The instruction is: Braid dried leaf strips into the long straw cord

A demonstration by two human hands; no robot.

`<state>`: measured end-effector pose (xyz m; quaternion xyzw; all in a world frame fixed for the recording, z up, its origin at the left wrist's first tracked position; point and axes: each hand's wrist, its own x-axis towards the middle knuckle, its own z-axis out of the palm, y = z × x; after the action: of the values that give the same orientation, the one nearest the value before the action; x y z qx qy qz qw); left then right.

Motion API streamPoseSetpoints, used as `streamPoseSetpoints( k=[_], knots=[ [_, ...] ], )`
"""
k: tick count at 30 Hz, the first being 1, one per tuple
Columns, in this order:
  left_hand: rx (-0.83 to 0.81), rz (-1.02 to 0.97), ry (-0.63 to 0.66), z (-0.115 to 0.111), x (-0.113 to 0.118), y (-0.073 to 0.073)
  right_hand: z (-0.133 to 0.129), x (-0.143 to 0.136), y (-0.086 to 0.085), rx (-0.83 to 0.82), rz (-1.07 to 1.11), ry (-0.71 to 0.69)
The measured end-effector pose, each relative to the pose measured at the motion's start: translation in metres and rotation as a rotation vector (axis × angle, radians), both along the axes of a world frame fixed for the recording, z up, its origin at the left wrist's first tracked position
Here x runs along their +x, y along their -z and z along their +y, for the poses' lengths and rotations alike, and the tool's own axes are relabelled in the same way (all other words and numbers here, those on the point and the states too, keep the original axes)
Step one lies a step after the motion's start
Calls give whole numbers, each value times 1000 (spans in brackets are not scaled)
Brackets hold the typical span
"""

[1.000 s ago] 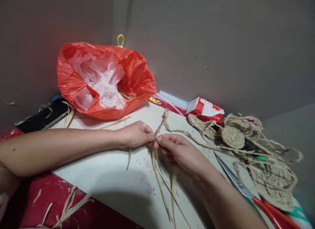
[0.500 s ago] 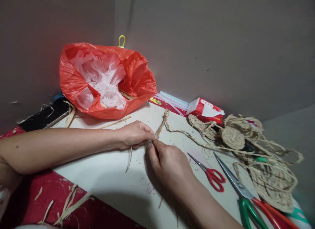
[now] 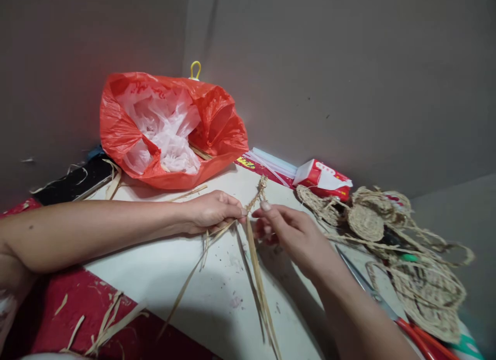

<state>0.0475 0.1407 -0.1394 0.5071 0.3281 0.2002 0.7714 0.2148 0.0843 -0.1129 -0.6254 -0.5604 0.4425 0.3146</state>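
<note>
A braided straw cord (image 3: 254, 199) stands out beyond my left hand (image 3: 217, 211), whose thumb and fingers pinch its near end. Loose straw strands (image 3: 254, 262) hang from the pinch toward me, and one long strand (image 3: 182, 290) slants off to the lower left. Just right of the braid, my right hand (image 3: 296, 231) is open, its thumb apart from the loosely bent fingers. Its fingertips are close to the cord; whether they touch it I cannot tell. The right hand hides part of the cord running toward the coiled straw braid (image 3: 366, 221).
A red plastic bag (image 3: 227, 138) stands at the back left, beside a black flat object (image 3: 75, 182). A red tissue pack (image 3: 323, 179) lies at the back. Large scissors (image 3: 375, 296) lie on the right. Straw scraps (image 3: 108, 326) cover the red surface at lower left.
My right hand has let go at the pinch, moved right and opened. The loose strands now hang in view. My left hand keeps its pinch; my right arm now covers the small red scissors.
</note>
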Motion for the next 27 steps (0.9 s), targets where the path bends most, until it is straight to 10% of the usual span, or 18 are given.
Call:
streamPoseSetpoints(
  k=[5, 12, 27],
  knots=[
    [64, -39, 33, 0, 0, 1, 6, -12, 16, -345, 478, -103],
    [62, -3, 211, 6, -5, -5, 12, 3, 15, -404, 472, -172],
    [678, 347, 134, 16, -11, -7, 11, -9, 22, -299, 528, 40]
  ],
)
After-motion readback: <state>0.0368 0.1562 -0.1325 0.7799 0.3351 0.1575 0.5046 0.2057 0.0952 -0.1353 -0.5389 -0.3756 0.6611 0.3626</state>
